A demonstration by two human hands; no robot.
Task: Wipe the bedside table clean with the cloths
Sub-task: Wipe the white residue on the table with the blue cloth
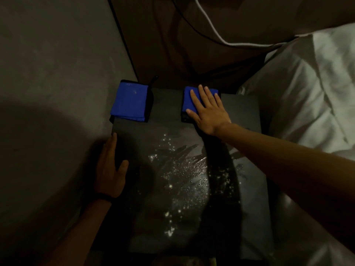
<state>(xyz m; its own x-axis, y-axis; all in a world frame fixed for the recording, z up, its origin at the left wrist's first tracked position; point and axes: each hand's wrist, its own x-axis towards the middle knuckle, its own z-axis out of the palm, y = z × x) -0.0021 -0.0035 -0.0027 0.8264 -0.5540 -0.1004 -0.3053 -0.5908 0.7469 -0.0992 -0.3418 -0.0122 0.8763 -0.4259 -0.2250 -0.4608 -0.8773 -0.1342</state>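
Note:
The dark bedside table fills the middle of the view, its top speckled with wet droplets and smear marks. Two folded blue cloths lie along its far edge. The left cloth sits at the far left corner, untouched. My right hand lies flat with spread fingers on the right cloth, pressing it onto the table. My left hand rests on the table's left edge, fingers down the side, thumb on top, holding no cloth.
A grey wall runs along the table's left side. White bedding and a pillow border it on the right. A white cable and a dark cable hang against the brown panel behind.

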